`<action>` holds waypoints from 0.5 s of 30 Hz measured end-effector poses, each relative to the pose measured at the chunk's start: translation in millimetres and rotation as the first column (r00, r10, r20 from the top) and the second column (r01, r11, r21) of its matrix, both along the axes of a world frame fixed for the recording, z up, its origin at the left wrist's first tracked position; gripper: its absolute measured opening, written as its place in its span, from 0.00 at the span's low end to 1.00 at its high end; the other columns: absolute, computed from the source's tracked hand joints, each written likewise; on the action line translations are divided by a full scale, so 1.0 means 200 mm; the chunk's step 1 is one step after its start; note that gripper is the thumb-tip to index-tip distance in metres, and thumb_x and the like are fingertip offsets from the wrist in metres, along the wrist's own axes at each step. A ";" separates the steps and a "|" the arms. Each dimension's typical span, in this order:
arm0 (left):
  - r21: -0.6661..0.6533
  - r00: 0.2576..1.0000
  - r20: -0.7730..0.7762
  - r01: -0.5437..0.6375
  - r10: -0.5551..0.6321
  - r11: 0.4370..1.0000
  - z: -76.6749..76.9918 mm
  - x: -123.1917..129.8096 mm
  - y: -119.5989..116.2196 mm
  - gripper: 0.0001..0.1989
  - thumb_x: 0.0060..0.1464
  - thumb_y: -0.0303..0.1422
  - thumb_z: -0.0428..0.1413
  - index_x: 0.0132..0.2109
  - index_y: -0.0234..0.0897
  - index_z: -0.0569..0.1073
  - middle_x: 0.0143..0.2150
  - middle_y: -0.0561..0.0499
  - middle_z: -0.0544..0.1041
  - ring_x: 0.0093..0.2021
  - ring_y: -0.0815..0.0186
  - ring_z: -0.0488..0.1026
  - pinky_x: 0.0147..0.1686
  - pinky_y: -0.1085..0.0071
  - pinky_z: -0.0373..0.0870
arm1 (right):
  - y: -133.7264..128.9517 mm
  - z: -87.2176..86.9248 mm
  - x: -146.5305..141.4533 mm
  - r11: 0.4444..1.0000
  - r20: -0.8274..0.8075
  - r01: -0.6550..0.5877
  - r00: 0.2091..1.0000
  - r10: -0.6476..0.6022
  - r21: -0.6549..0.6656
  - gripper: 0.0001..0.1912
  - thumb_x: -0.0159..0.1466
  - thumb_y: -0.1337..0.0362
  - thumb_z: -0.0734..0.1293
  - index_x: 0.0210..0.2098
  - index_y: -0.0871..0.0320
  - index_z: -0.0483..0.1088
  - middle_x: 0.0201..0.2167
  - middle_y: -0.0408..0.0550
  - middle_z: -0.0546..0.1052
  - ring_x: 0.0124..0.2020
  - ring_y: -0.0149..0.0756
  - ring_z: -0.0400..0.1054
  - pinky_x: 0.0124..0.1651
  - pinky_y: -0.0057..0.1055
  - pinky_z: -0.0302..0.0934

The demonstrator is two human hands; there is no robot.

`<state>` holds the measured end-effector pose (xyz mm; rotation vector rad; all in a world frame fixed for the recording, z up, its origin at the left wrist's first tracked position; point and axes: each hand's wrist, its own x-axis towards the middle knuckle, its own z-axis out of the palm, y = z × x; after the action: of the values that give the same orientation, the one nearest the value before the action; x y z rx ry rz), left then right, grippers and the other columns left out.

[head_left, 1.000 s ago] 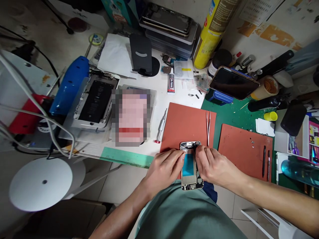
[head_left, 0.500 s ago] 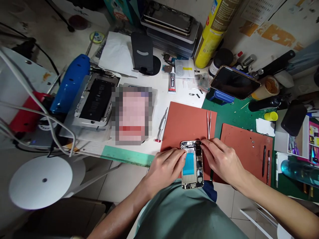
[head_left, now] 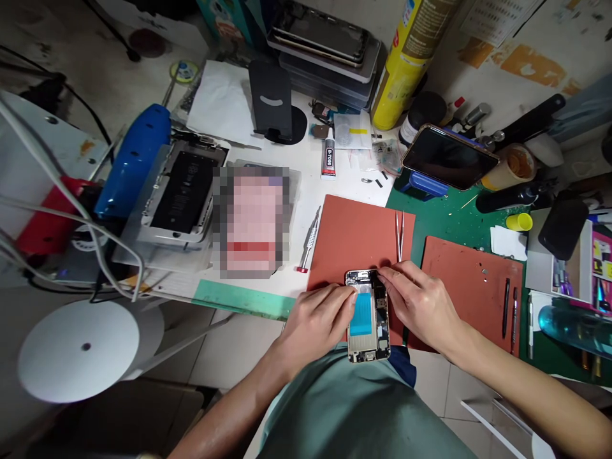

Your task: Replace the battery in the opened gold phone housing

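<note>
The left hand (head_left: 318, 319) is gripping narrowly, thumb and fingers closing on the left edge of the opened phone (head_left: 366, 345), while the right hand (head_left: 425, 296) is pinching at its far right corner; whether those fingertips are holding a small part, I cannot tell. The phone is lying face-up, showing its inner parts and a blue film (head_left: 361, 312), over the near edge of the reddish mat (head_left: 358, 236). Fine work seems to be going on at that corner, apparently calling for a light pinch and a steady frame. Tweezers (head_left: 399, 236) are resting by the mat's right edge; a screwdriver (head_left: 312, 237) is lying just beside its left edge. On the white counter (head_left: 351, 185), 1 glue tube (head_left: 328, 156) is lying beyond the mat. Rightward, 2 slim tools (head_left: 510, 315) are lying near the right edge of another mat (head_left: 471, 293). Below, pale floor tiles (head_left: 224, 357) are showing.
</note>
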<state>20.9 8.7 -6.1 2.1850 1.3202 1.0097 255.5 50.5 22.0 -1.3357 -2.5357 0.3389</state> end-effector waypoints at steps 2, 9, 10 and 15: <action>0.000 1.000 0.000 0.000 0.000 1.000 0.00 0.00 0.00 0.07 0.73 0.25 0.52 0.49 0.35 0.75 0.39 0.50 0.85 0.36 0.63 0.83 0.36 0.66 0.76 | 0.00 0.00 0.00 1.000 -0.003 -0.007 1.000 0.007 0.005 0.16 0.73 0.73 0.64 0.55 0.62 0.79 0.44 0.53 0.82 0.33 0.37 0.80 0.26 0.31 0.71; -0.007 1.000 0.002 -0.004 0.004 1.000 0.00 0.00 0.00 0.07 0.73 0.26 0.52 0.49 0.36 0.75 0.39 0.50 0.85 0.36 0.63 0.83 0.36 0.66 0.77 | 0.01 0.00 -0.02 1.000 0.021 -0.014 1.000 0.013 0.010 0.14 0.74 0.72 0.64 0.53 0.62 0.80 0.42 0.53 0.82 0.30 0.35 0.77 0.23 0.31 0.65; -0.008 1.000 0.003 -0.006 0.006 1.000 0.00 0.00 -0.01 0.07 0.73 0.26 0.52 0.49 0.36 0.75 0.39 0.50 0.85 0.36 0.63 0.83 0.36 0.66 0.77 | 0.01 0.01 -0.02 1.000 0.019 -0.009 1.000 0.008 0.010 0.14 0.74 0.72 0.64 0.52 0.62 0.80 0.41 0.53 0.81 0.30 0.35 0.77 0.23 0.31 0.65; -0.018 1.000 0.005 -0.011 0.011 1.000 0.00 0.00 0.00 0.07 0.73 0.26 0.52 0.49 0.36 0.75 0.39 0.50 0.85 0.36 0.63 0.83 0.36 0.66 0.77 | 0.01 0.01 -0.03 1.000 -0.003 -0.027 1.000 0.027 0.004 0.14 0.75 0.70 0.64 0.55 0.62 0.79 0.44 0.54 0.82 0.31 0.34 0.78 0.25 0.31 0.67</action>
<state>20.6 8.0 -5.5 2.1623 1.3348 1.0030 249.4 52.7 23.7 -1.3003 -2.5524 0.3411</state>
